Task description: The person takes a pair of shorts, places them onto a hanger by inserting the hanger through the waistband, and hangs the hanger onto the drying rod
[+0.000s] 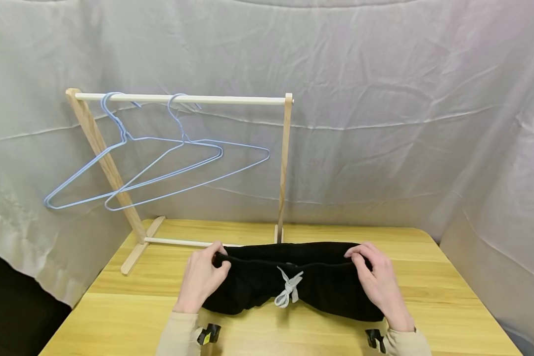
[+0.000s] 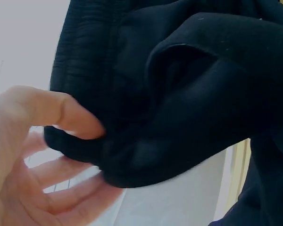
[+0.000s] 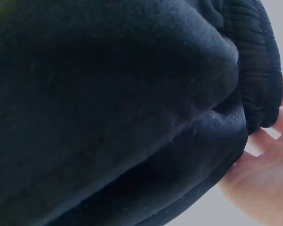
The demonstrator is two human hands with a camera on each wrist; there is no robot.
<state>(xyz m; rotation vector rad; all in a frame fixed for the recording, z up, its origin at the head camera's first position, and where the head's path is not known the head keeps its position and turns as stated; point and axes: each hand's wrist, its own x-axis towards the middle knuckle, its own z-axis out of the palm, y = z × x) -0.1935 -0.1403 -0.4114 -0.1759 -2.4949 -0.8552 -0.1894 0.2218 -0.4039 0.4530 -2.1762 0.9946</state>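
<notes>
Black drawstring pants [image 1: 333,289] are held up by the waistband above the table, with a light grey bow [image 1: 289,288] at the front. My left hand [image 1: 203,277] pinches the left end of the waistband. In the left wrist view the thumb [image 2: 80,117] lies on the gathered elastic and the other fingers are behind it. At the opposite end, my right hand [image 1: 378,279] grips the waistband between thumb and fingers. In the right wrist view the cloth hides most of those fingers. The waist opening gapes slightly between both hands.
Behind the pants stands a wooden rack [image 1: 285,163] with a white top rail [image 1: 231,100]. Several blue wire hangers [image 1: 187,142] hang from it, toward the left. The wooden table [image 1: 427,277] extends to both sides, backed by a grey curtain [image 1: 382,123].
</notes>
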